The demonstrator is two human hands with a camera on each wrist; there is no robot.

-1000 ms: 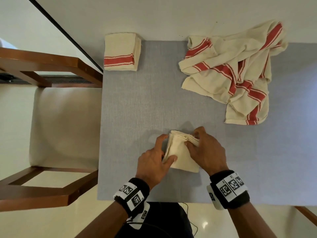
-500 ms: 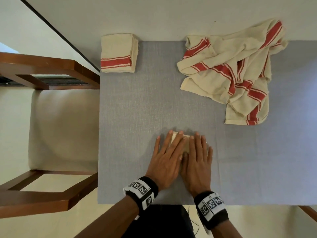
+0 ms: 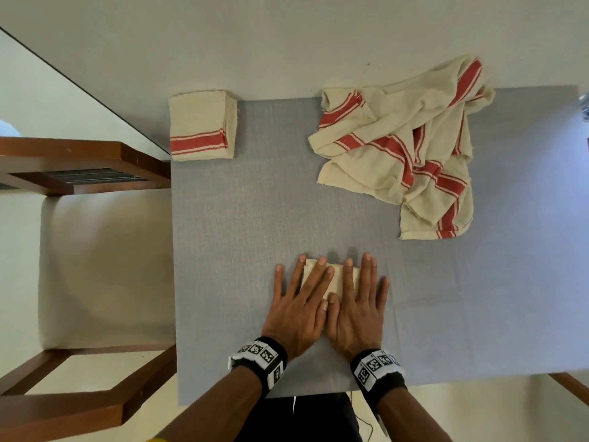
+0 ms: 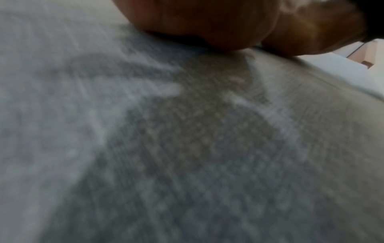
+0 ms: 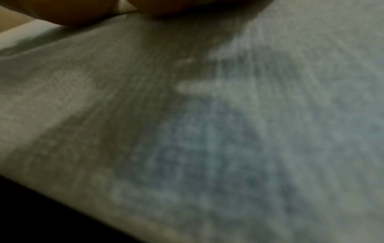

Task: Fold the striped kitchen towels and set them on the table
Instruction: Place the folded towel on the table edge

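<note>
A small folded cream towel (image 3: 335, 277) lies near the front of the grey table mat (image 3: 255, 224), mostly hidden under both hands. My left hand (image 3: 299, 301) and my right hand (image 3: 360, 301) press flat on it side by side, fingers straight and spread. A finished folded towel (image 3: 202, 125) with a red stripe sits at the mat's far left corner. A crumpled heap of red-striped towels (image 3: 411, 145) lies at the far right. Both wrist views are blurred and show only grey mat weave (image 4: 187, 148) and the heel of a hand.
A wooden chair (image 3: 79, 250) with a pale seat stands close to the mat's left edge. The white table top (image 3: 287, 43) extends beyond the mat at the back. The mat's front edge runs just behind my wrists.
A second ago both hands pinched the small towel's edges while folding. They then flattened onto it, and now press it with fingers spread slightly wider.
</note>
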